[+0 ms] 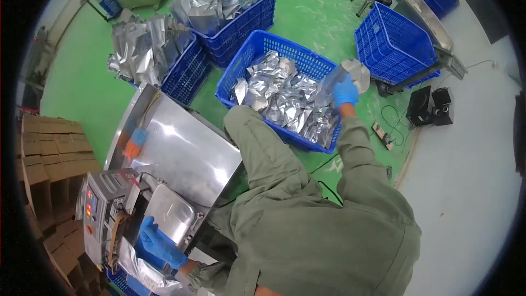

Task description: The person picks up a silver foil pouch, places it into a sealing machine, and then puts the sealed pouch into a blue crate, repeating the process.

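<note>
My right hand (346, 92), in a blue glove, is closed on a foil pouch (357, 74) with a translucent side, held over the right rim of a blue crate (301, 49). Many silver foil pouches (296, 101) fill that crate in a loose heap. On the other side, my left hand (160, 244), also gloved in blue, has its fingers apart beside a steel scale platform (170, 214). Just below it lies a silver foil bag (143, 269), in front of a sealing machine (98, 219) with red lit digits. Whether the left palm touches the bag cannot be made out.
Two blue crates (189, 71) stacked with foil bags stand at the upper left. A steel table (181, 142) holds an orange and blue brush (134, 142). Cardboard boxes (55, 153) line the left. Speakers (430, 104), a power strip (382, 136) and cables lie at right.
</note>
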